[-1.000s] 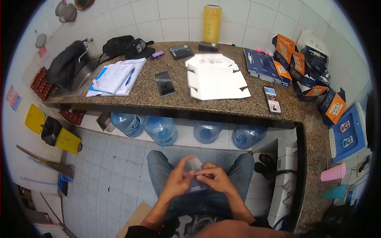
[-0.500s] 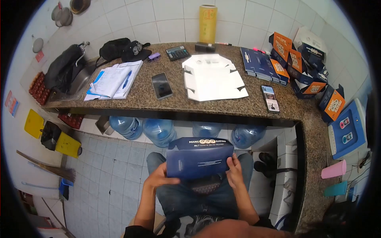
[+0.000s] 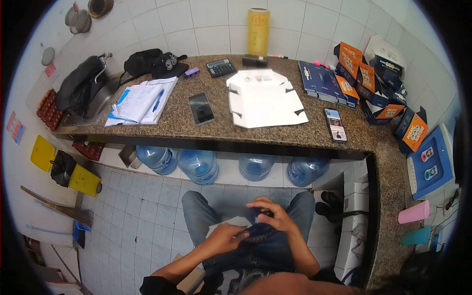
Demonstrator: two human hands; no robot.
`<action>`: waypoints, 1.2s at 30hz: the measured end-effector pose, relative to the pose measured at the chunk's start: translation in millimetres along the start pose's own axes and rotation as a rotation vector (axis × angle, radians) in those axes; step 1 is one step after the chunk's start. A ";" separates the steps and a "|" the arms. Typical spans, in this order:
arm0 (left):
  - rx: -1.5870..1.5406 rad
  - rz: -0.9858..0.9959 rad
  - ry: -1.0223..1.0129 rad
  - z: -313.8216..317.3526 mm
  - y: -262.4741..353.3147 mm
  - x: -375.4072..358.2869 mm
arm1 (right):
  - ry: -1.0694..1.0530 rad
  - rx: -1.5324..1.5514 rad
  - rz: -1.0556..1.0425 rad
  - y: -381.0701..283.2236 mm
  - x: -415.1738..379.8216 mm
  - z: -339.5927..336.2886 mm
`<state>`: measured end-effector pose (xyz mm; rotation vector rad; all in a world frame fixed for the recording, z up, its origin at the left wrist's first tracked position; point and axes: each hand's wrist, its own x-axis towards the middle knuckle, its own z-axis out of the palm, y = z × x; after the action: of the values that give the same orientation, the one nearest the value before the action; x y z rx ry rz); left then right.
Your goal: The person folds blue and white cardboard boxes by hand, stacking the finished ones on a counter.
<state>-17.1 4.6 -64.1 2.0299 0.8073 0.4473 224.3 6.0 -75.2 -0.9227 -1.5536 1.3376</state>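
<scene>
Over my lap, between my jeans-clad knees, I hold a dark blue cardboard box (image 3: pixel 256 229), turned so that a white inner flap shows on its left. My left hand (image 3: pixel 227 239) grips its near left end, thumb along the blue side. The fingers of my right hand (image 3: pixel 275 216) curl over its far right end and hide part of it. On the counter ahead lies a flat white box blank (image 3: pixel 267 102). Right of that, a stack of flat blue boxes (image 3: pixel 322 83) sits beside a pile of folded orange and blue boxes (image 3: pixel 366 76).
The granite counter (image 3: pixel 157 129) also carries a phone with a lit screen (image 3: pixel 335 125), a dark phone (image 3: pixel 201 108), papers (image 3: pixel 142 102), a calculator (image 3: pixel 221 68) and a yellow film roll (image 3: pixel 258 32). Large water bottles (image 3: pixel 198 165) stand beneath. At right are a pink cup (image 3: pixel 413 212) and teal cup (image 3: pixel 416 235).
The box has turned from its printed broad side facing me to a narrow, tilted view with white showing. Both hands have shifted inward, and my right hand now reaches over its far end.
</scene>
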 end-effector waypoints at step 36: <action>-1.439 -0.305 0.607 9.2 8.0 39.2 | 0.470 -0.656 -0.450 15.1 -21.7 51.0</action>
<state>19.6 22.9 -62.1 0.4205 0.7437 1.0799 184.2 -29.6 -95.8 -1.0856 -1.6970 0.2518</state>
